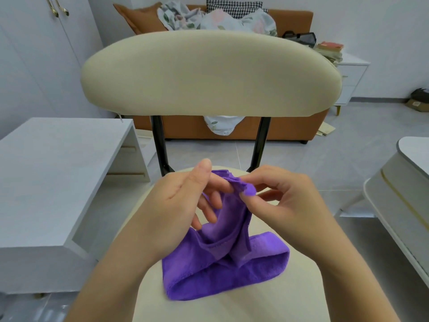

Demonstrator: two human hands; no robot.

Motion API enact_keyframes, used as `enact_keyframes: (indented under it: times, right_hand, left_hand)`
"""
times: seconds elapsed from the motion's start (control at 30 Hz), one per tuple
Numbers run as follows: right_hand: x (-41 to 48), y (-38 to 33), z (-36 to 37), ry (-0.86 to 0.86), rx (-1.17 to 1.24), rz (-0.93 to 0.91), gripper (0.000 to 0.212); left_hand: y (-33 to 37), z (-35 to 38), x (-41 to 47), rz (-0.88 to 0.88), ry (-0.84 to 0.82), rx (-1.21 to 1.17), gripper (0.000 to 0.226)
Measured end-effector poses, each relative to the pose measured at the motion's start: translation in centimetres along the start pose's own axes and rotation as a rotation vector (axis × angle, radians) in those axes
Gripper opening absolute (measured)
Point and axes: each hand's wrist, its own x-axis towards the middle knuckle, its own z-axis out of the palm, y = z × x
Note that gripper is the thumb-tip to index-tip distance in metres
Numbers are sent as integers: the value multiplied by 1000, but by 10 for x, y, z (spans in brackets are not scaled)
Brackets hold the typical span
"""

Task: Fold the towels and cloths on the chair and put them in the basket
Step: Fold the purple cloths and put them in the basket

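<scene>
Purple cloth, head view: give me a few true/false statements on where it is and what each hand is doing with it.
1. The purple cloth rests partly on the chair seat. True.
2. The right hand pinches the cloth's raised corner. True.
3. The cloth lies folded flat. False: it hangs bunched, its lower part looped on the seat.
4. A basket stands on the seat beside the cloth. False: no basket shows there.
5. The left hand is clear of the cloth. False: its fingers touch the raised edge.

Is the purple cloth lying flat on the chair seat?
No, the right hand pinches a corner of the purple cloth up off the chair seat, the left hand touching it.
</scene>
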Motion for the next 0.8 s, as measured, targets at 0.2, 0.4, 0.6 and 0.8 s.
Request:
enact_keyframes:
  times: [0.2, 0.4, 0.6, 0.8]
  right_hand:
    - [0, -2, -6, 13, 326, 88, 18]
    - [2, -7, -19, -5, 482, 125, 20]
    - [3, -16, -26, -76, 428, 124, 25]
    - [0, -39, -34, -100, 445, 87, 17]
  left_hand:
    - [-28, -7, 11, 183, 143, 258, 29]
    - [-54, -16, 30, 299, -48, 436, 53]
    - [-30, -14, 63, 351, -285, 542, 82]
    - [-15, -26, 92, 391, -505, 862, 37]
